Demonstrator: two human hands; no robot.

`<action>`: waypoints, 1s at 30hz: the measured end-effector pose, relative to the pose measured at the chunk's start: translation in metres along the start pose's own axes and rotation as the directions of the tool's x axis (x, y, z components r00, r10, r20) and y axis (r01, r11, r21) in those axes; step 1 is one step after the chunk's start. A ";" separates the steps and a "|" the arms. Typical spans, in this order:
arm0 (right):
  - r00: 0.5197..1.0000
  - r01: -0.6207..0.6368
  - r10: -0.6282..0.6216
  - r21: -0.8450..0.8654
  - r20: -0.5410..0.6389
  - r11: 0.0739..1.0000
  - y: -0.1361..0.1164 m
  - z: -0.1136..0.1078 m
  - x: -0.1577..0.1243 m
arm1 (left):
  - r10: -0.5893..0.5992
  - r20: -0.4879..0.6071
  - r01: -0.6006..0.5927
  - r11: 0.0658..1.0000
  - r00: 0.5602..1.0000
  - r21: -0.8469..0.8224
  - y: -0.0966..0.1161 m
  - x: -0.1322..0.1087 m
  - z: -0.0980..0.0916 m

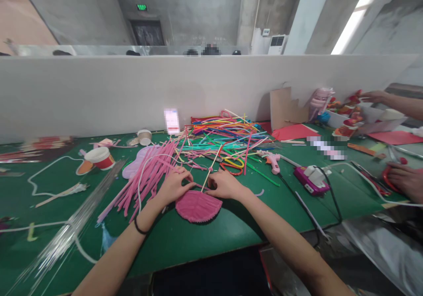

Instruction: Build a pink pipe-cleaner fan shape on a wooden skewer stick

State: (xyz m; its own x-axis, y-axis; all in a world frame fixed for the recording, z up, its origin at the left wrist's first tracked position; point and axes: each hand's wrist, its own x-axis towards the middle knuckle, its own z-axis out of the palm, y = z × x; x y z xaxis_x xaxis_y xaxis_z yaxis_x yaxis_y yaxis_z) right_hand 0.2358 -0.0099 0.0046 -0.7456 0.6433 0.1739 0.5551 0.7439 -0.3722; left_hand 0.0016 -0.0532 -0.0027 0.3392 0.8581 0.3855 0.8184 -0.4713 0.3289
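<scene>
A pink, ribbed, fan-shaped piece (198, 207) lies flat near the front of the green table, rounded edge toward me. A thin wooden stick (210, 169) rises from the middle of its straight edge and leans away to the right. My left hand (176, 184) is closed, pinching at the left end of that edge. At the right end, my right hand (225, 184) has its fingers curled in and closed on it. A narrow pink strip spans the gap between both hands; my fingers cover its ends.
Pink pipe cleaners (153, 172) lie left of my hands, a multicoloured heap (224, 126) behind. Scissors (233, 166) and a pink glue gun (273, 161) lie right, near a purple power strip (312, 181). A paper cup (100, 158) stands left. Another person's hands (405, 179) show at right.
</scene>
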 end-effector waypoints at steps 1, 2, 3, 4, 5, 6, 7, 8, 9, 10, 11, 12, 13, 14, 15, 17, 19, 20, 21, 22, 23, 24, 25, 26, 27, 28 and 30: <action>1.000 -0.008 0.008 -0.014 0.006 1.000 0.000 0.000 0.000 | 0.000 0.001 0.000 1.000 1.000 -0.014 0.001 0.000 0.000; 1.000 -0.008 0.009 -0.029 0.014 1.000 -0.001 0.000 0.000 | -0.003 0.001 0.003 1.000 1.000 -0.027 0.001 0.000 -0.001; 1.000 -0.006 0.007 -0.046 0.020 0.999 -0.001 0.001 0.001 | -0.007 0.001 0.007 0.999 1.000 -0.038 0.002 0.000 -0.001; 1.000 -0.005 0.007 -0.063 0.025 0.998 -0.001 0.002 0.001 | -0.014 0.001 0.014 0.999 1.000 -0.047 0.002 0.000 -0.001; 1.000 -0.008 0.010 -0.080 0.027 0.997 -0.001 0.002 0.002 | -0.023 0.001 0.023 0.998 1.000 -0.052 0.002 0.000 -0.001; 1.000 -0.016 0.019 -0.095 0.024 0.995 -0.001 0.003 0.002 | -0.031 -0.001 0.031 0.998 1.000 -0.056 0.002 0.000 -0.001; 0.999 -0.027 0.029 -0.107 0.016 0.994 0.000 0.004 0.003 | -0.037 -0.004 0.037 0.998 0.999 -0.059 0.002 0.000 -0.001; 0.999 -0.038 0.039 -0.113 0.007 0.993 0.000 0.004 0.004 | -0.041 -0.011 0.040 0.997 0.999 -0.062 0.002 0.000 -0.001; 0.999 -0.047 0.048 -0.116 -0.001 0.992 0.000 0.004 0.004 | -0.042 -0.020 0.041 0.997 0.999 -0.064 0.002 0.000 -0.001; 0.998 -0.059 0.058 -0.120 -0.010 0.991 0.000 0.004 0.004 | -0.043 -0.026 0.041 0.997 0.999 -0.067 0.001 0.000 -0.001; 0.997 -0.071 0.070 -0.119 -0.017 0.990 0.000 0.004 0.004 | -0.044 -0.029 0.042 0.997 0.999 -0.070 0.001 0.000 -0.001; 0.997 -0.077 0.076 -0.106 -0.018 0.991 -0.001 0.004 0.004 | -0.045 -0.027 0.043 0.997 0.999 -0.072 0.001 0.000 -0.002; 0.997 -0.073 0.072 -0.079 -0.014 0.994 -0.001 0.004 0.003 | -0.044 -0.022 0.043 0.997 0.999 -0.071 0.001 0.000 -0.002; 0.998 -0.058 0.057 -0.041 -0.007 0.998 -0.002 0.003 0.003 | -0.041 -0.015 0.040 0.997 0.999 -0.070 0.001 0.000 -0.002; 0.999 -0.034 0.034 0.000 -0.002 0.999 -0.003 0.003 0.002 | -0.035 -0.007 0.034 0.997 0.999 -0.068 0.001 0.000 -0.002; 1.000 0.020 -0.019 0.041 -0.009 0.999 -0.005 0.003 0.000 | -0.023 0.000 0.023 0.997 1.000 -0.068 0.002 0.000 -0.002; 0.999 0.036 -0.037 -0.012 -0.038 0.999 -0.006 0.003 -0.001 | -0.022 -0.001 0.022 0.997 1.000 -0.075 0.002 0.000 -0.001; 0.998 0.026 -0.029 -0.056 -0.051 0.998 -0.007 0.002 -0.001 | -0.024 -0.002 0.024 0.997 1.000 -0.079 0.001 0.000 -0.001; 0.998 0.005 -0.011 -0.097 -0.061 0.995 -0.006 0.002 -0.001 | -0.025 -0.002 0.025 0.996 1.000 -0.083 0.001 0.000 -0.001; 0.998 -0.019 0.011 -0.131 -0.063 0.991 -0.006 0.002 -0.001 | -0.026 -0.002 0.025 0.996 1.000 -0.088 0.001 0.000 -0.001; 0.998 -0.041 0.033 -0.157 -0.055 0.987 -0.005 0.002 -0.001 | -0.025 -0.001 0.025 0.995 1.000 -0.093 0.001 0.000 -0.001; 0.998 -0.054 0.048 -0.178 -0.039 0.982 -0.004 0.001 -0.001 | -0.023 -0.001 0.023 0.995 1.000 -0.098 0.002 0.000 -0.001; 0.998 -0.057 0.055 -0.197 -0.018 0.979 -0.004 0.001 0.000 | -0.020 -0.001 0.020 0.995 1.000 -0.102 0.002 0.000 -0.001; 0.999 -0.051 0.052 -0.215 0.002 0.975 -0.003 0.001 0.000 | -0.018 -0.003 0.018 0.994 1.000 -0.104 0.002 0.000 -0.002; 0.999 -0.039 0.044 -0.232 0.016 0.972 -0.003 0.001 0.001 | -0.016 -0.005 0.016 0.994 1.000 -0.105 0.002 0.000 -0.002; 0.999 -0.030 0.037 -0.248 0.022 0.968 -0.003 0.002 0.001 | -0.015 -0.008 0.014 0.994 1.000 -0.105 0.002 0.000 -0.002; 0.999 -0.041 0.045 -0.267 0.011 0.963 -0.004 0.002 0.001 | -0.018 -0.013 0.016 0.994 1.000 -0.105 0.003 -0.001 -0.002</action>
State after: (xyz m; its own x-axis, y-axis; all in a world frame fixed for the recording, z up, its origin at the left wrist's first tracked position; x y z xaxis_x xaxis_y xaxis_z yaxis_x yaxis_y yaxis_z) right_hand 0.2320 -0.0121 0.0042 -0.7239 0.6742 0.1465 0.6631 0.7385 -0.1223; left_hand 0.0024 -0.0555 -0.0002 0.3183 0.8636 0.3910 0.7705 -0.4760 0.4240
